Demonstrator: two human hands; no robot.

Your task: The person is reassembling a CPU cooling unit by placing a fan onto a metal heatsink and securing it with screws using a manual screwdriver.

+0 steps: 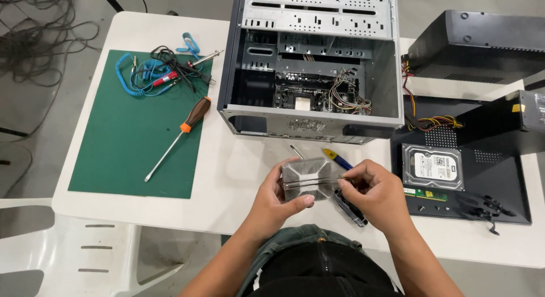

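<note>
A silver finned heatsink (pixel 306 178) is held above the front edge of the white table (pixel 238 166). My left hand (pixel 275 198) grips it from the left, thumb across its lower edge. My right hand (pixel 374 189) pinches its right side with the fingertips. Under my right hand lies a black fan frame (pixel 352 211), partly hidden. Behind the heatsink stands an opened computer case (pixel 312 64) with the motherboard and loose wires showing.
A green mat (pixel 130 144) on the left holds an orange-handled screwdriver (pixel 181 132) and coiled blue cables (pixel 147 73). A blue-and-yellow tool (pixel 336 158) lies near the case. At right, a hard drive (pixel 432 166) and a memory stick (pixel 426 193) rest on a black panel. A white chair (pixel 68 257) stands at lower left.
</note>
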